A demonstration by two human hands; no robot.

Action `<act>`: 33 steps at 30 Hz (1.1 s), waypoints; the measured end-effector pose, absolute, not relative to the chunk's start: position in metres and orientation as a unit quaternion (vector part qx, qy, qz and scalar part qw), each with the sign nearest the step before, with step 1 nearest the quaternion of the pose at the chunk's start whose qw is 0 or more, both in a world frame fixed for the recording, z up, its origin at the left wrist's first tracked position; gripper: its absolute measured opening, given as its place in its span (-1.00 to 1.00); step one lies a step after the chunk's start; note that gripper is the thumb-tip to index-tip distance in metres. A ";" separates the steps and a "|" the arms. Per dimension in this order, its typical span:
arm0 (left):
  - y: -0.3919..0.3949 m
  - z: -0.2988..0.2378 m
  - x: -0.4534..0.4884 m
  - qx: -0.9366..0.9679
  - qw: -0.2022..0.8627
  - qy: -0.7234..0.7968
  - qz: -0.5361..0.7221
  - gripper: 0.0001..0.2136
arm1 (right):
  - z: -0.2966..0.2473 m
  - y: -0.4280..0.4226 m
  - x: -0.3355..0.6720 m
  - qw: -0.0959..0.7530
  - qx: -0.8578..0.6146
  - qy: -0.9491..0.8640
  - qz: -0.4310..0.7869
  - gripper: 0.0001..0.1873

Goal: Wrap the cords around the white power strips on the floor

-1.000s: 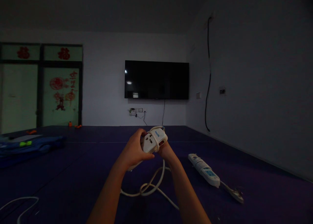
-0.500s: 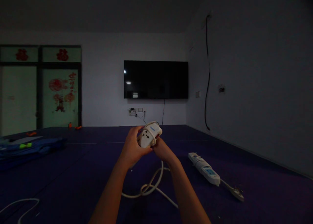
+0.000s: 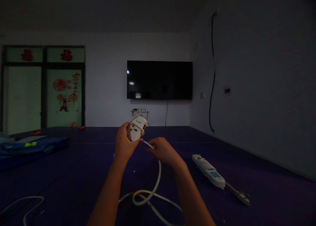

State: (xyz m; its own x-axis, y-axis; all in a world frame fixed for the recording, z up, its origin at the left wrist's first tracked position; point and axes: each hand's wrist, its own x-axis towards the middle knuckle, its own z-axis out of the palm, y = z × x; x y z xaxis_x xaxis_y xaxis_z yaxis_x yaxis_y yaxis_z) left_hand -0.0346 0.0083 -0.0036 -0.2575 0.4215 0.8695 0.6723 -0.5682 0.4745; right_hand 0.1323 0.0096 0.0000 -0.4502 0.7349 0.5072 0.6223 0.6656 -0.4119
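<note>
My left hand (image 3: 124, 142) grips a white power strip (image 3: 136, 127) with socket holes facing me, held up above the purple surface. White cord is wrapped around the strip's body. To the right of it, my right hand (image 3: 164, 150) is closed on the power cord (image 3: 148, 144), which runs from the strip through my fingers. Below my hands the cord hangs down and lies in loose loops on the surface. A second power strip (image 3: 208, 170), its cord wound round it and its plug at the near end, rests to the right of my right forearm.
Blue cloth (image 3: 49, 146) with a yellow-green item lies at left on the purple surface (image 3: 86, 173). Another white cord (image 3: 34, 197) curves at the near left. Small orange things (image 3: 81, 127) sit at the far edge. A television (image 3: 159, 80) hangs on the wall.
The power strip has moved left and slightly up with my left hand. My right hand has come away from beneath the strip to the right and now grips the cord.
</note>
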 end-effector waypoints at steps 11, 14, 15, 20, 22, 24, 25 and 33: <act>0.007 -0.004 -0.044 -0.649 0.154 -0.506 -0.546 -0.41 | 0.016 -0.026 0.132 0.324 -0.412 -0.852 -0.022 -0.84; 0.007 -0.005 -0.039 -0.673 0.186 -0.522 -0.490 -0.44 | 0.017 -0.025 0.136 0.323 -0.415 -0.848 -0.066 -0.83; 0.007 -0.006 -0.038 -0.680 0.187 -0.530 -0.470 -0.45 | 0.017 -0.024 0.138 0.325 -0.414 -0.847 -0.072 -0.81; 0.004 -0.007 -0.034 -0.743 0.152 -0.522 -0.389 -0.30 | 0.018 -0.023 0.145 0.349 -0.404 -0.843 -0.066 -0.71; 0.001 -0.006 -0.032 -0.761 0.138 -0.521 -0.361 -0.27 | 0.019 -0.023 0.145 0.349 -0.407 -0.842 -0.066 -0.71; -0.002 -0.005 -0.029 -0.771 0.128 -0.527 -0.334 -0.28 | 0.020 -0.024 0.146 0.354 -0.406 -0.840 -0.061 -0.71; -0.004 -0.005 -0.028 -0.779 0.123 -0.525 -0.321 -0.29 | 0.021 -0.024 0.146 0.360 -0.403 -0.840 -0.056 -0.71; -0.016 -0.004 -0.025 -0.818 0.049 -0.488 -0.300 -0.34 | 0.022 -0.018 0.159 0.433 -0.380 -0.816 -0.035 -0.84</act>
State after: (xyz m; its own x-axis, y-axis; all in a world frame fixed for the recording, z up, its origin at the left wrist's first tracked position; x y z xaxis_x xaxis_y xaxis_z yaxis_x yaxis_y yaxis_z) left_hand -0.0253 -0.0162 -0.0044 0.3430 0.7691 0.5393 0.8283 -0.5184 0.2125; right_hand 0.1593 -0.0183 0.0224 -0.3355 0.5909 0.7337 0.6516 0.7080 -0.2722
